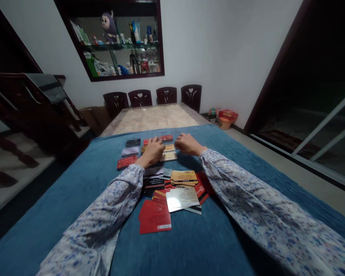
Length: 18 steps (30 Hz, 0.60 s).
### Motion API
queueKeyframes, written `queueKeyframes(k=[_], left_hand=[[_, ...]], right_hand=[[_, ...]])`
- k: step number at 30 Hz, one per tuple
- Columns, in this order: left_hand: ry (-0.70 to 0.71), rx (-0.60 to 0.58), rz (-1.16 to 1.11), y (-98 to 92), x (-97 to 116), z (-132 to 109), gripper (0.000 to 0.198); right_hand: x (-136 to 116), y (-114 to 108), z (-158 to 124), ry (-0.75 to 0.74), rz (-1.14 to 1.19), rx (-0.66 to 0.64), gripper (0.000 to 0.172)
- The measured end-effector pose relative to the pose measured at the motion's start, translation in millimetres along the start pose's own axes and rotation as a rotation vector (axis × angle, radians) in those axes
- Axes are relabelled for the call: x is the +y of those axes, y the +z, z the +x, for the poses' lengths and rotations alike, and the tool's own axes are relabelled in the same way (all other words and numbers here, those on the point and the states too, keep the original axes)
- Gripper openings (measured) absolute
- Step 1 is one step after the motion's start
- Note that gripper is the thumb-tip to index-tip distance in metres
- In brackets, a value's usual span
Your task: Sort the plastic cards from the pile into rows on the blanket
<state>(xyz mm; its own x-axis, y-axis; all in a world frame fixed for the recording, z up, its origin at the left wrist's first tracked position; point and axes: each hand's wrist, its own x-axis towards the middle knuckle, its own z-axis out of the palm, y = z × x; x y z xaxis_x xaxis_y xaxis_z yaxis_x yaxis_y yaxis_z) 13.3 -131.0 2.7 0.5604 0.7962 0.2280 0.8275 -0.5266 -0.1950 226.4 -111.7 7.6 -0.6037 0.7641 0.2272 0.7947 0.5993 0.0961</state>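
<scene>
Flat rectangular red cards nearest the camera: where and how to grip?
Probably pinch the flat rectangular red cards by their near edge, from the near side: it lies uncovered on the blue cloth, while pale glossy rectangular cards crowd the far right corner.

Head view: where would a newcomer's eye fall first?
Probably on the loose cards, spread on the blue cloth between the sleeves. Beyond them, the left hand is over neat card stacks, the right hand beside them. A purple plush toy sits on the upper wall shelf.
</scene>
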Motion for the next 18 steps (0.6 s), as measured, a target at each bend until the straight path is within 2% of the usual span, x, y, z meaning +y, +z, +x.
queueKeyframes(k=[10, 18], left_hand=[[0.017, 0.06, -0.056, -6.3, 35, -29, 0.03], [0.025, 0.091, -0.117, -8.3, 54, -52, 0.032]], right_hand=[[-9, 4, -41, 0.002, 0.005, 0.075, 0.031], [-17, 12, -81, 0.002, 0.033, 0.133, 0.023]])
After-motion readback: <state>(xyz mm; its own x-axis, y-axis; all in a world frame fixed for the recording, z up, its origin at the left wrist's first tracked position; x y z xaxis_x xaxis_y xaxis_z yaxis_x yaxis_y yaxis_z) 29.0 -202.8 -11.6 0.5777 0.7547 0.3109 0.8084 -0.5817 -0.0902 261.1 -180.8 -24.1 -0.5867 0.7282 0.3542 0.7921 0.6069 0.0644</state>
